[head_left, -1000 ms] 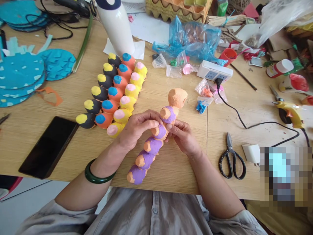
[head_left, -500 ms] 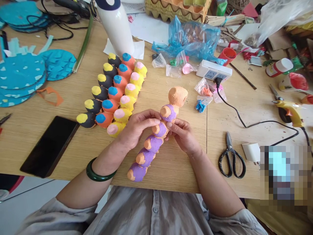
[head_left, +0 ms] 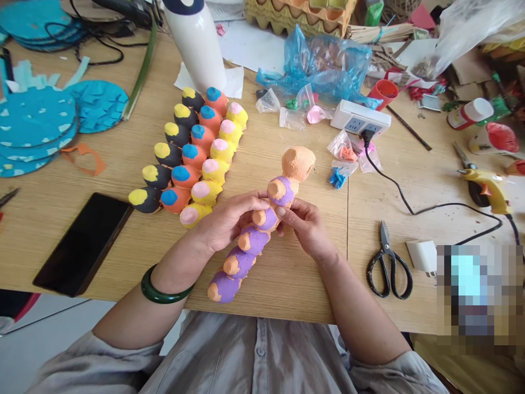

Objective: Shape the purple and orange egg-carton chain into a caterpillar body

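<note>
Between my hands is an egg-carton strip, a row of bumps with purple clay spread over orange-tan cardboard or clay; its far bump is bare orange. My left hand grips it from the left, thumb and forefinger near the second purple bump. From the right, my right hand pinches it with the thumb on top, the other fingers partly hidden beneath. The strip slants above the table, its near end toward my body. Left of it lie three coated egg-carton rows: black with yellow tips, orange with blue tips, yellow with pink tips.
A black phone lies at the left, near blue discs. Scissors, a white plug adapter and a yellow glue gun are at the right. A power strip, clay bags and a white bottle stand farther back.
The near end of the purple strip has swung slightly left. My left hand has shifted a little left with it, while both hands keep their grip.
</note>
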`<state>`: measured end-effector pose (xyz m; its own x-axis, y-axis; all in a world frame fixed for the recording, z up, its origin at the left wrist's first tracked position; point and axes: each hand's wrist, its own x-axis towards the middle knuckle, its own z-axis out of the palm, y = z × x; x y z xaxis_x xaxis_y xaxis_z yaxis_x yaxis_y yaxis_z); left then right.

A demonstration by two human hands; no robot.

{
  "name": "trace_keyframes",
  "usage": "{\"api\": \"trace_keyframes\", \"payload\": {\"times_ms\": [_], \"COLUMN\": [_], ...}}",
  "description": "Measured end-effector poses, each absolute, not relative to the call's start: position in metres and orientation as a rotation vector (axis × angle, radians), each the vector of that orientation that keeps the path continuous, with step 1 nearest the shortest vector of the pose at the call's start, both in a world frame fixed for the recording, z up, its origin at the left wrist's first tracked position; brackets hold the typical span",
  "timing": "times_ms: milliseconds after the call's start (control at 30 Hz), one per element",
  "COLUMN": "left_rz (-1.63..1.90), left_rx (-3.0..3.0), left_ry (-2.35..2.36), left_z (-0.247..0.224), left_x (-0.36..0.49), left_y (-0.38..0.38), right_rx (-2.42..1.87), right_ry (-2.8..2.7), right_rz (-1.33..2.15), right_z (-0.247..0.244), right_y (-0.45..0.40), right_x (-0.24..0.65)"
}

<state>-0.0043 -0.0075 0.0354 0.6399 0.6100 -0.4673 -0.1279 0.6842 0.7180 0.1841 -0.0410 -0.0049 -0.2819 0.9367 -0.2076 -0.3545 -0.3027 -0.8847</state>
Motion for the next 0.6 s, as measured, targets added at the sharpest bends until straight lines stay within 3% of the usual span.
{"api": "trace_keyframes", "payload": {"times_ms": [600], "left_rz": [0.527], "left_rx": [0.595], "left_ry": [0.573], "left_z": [0.029], "left_x": [-0.01], "left_y": [-0.003], "right_rx": [-0.891], "right_ry": [-0.88], "right_rz": [1.819], "right_z": [-0.008], "right_y": [-0.038], "right_x": [0.187]}}
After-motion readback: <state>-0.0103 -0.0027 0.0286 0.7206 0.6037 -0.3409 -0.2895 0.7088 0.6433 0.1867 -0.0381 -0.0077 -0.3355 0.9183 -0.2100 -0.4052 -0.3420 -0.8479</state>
